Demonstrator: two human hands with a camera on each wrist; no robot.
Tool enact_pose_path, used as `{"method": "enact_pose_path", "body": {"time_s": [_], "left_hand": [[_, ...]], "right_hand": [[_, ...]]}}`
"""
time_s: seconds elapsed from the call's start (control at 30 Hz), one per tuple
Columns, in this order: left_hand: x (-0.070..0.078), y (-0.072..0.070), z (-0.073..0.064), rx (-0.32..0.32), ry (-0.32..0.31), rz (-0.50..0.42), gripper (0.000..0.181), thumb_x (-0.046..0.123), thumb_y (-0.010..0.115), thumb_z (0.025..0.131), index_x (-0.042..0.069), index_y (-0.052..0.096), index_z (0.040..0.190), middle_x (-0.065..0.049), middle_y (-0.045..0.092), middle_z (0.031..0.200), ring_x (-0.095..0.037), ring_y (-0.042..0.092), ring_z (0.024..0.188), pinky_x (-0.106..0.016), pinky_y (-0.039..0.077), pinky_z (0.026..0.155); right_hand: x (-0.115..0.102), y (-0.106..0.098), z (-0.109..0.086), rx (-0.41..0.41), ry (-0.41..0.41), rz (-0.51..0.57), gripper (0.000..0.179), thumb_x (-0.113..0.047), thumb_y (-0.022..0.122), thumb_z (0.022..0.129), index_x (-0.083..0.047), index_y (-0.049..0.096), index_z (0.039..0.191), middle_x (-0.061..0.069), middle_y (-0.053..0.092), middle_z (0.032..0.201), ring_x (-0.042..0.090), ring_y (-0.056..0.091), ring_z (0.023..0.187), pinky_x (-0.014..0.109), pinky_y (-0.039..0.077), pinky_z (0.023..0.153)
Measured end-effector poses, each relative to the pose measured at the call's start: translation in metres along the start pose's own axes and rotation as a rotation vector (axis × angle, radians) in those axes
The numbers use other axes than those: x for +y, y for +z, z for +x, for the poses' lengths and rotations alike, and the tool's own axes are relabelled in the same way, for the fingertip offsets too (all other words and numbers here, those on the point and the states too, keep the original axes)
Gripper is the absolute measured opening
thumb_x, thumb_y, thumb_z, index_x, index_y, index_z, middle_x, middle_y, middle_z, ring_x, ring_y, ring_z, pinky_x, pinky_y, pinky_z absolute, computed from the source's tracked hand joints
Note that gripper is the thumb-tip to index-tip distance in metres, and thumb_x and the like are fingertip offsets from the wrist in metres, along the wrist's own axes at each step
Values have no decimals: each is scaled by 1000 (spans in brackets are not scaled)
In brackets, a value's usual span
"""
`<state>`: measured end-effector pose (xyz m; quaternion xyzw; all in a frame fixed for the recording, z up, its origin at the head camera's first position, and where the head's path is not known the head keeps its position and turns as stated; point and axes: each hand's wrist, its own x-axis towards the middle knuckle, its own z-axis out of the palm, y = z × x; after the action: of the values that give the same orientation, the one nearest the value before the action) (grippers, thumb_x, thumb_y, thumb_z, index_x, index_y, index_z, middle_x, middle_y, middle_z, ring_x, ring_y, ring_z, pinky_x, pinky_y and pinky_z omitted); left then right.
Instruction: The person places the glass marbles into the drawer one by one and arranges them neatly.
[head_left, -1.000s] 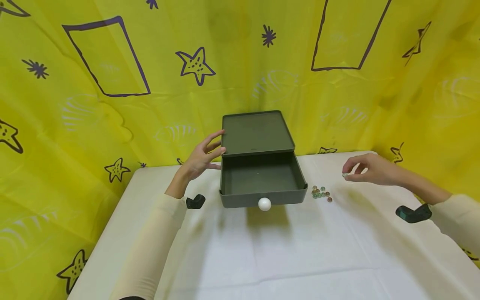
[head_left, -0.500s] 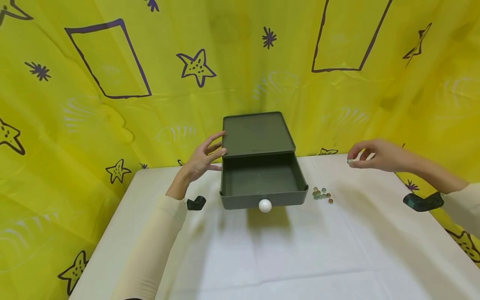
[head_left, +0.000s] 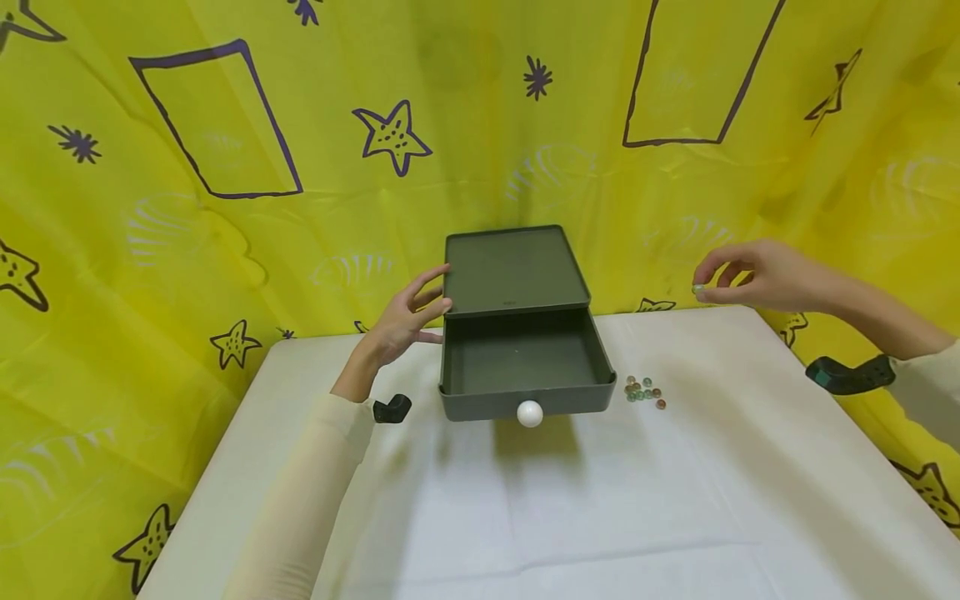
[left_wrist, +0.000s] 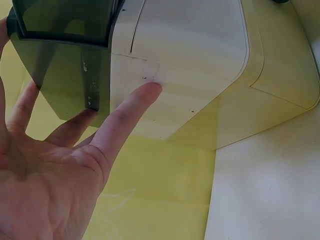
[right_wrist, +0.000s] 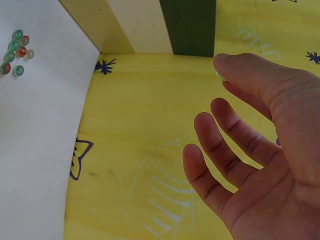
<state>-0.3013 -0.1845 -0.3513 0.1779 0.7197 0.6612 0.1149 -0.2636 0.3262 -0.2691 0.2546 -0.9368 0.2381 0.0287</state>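
A small drawer unit (head_left: 517, 271) with a dark green top stands near the back of the table; its front drawer (head_left: 480, 407), with a white round knob (head_left: 529, 413), is pulled out. My left hand (head_left: 397, 325) steadies the unit's left side with spread, mostly straight fingers. In the left wrist view the thumb (left_wrist: 130, 110) presses on a cream side panel (left_wrist: 185, 45). Off to the right, my right hand (head_left: 772, 275) is raised above the table, pinching a pale greenish marble (head_left: 698, 288) between thumb and index finger. In the right wrist view that marble is mostly hidden.
Several green and brown-red marbles (head_left: 639, 395) lie in a cluster on the white table (head_left: 600, 500), just right of the drawer. A yellow patterned curtain (head_left: 465, 100) hangs close behind the table and on both sides.
My right hand has risen and moved slightly back, still pinching the marble. The left hand stays against the drawer unit, and the marbles on the table lie as before.
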Motion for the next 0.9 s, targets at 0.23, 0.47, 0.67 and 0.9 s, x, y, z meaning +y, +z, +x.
{"method": "enact_pose_path", "body": {"time_s": [0.23, 0.47, 0.67, 0.9], "left_hand": [[-2, 3, -1, -8, -2, 6, 63, 19, 64, 103, 33, 39, 159, -12, 28, 166, -34, 42, 145, -59, 54, 94], [-3, 3, 0, -5, 10, 9, 62, 17, 62, 103, 33, 38, 159, -13, 28, 165, -34, 42, 144, -60, 53, 94], [-2, 1, -1, 4, 10, 6, 63, 18, 63, 103, 31, 38, 159, -14, 29, 165, -35, 43, 144, -58, 54, 93], [-2, 0, -1, 6, 14, 14, 63, 19, 62, 103, 32, 38, 160, -13, 30, 165, -34, 43, 144, -58, 55, 93]], "right_hand": [[-8, -1, 2, -4, -16, -8, 13, -15, 79, 91, -18, 74, 103, -3, 69, 99, 9, 62, 81, 22, 54, 69], [-18, -4, 11, 19, -51, -1, 15, -12, 80, 90, -19, 74, 101, -5, 68, 100, 10, 62, 82, 19, 53, 73], [-31, -10, 25, -3, -68, 2, 13, -14, 79, 91, -19, 74, 102, -4, 68, 103, 10, 62, 86, 18, 53, 76], [-49, -13, 40, -24, -82, 6, 11, -17, 78, 93, -19, 74, 102, -2, 69, 106, 11, 63, 88, 19, 52, 78]]}}
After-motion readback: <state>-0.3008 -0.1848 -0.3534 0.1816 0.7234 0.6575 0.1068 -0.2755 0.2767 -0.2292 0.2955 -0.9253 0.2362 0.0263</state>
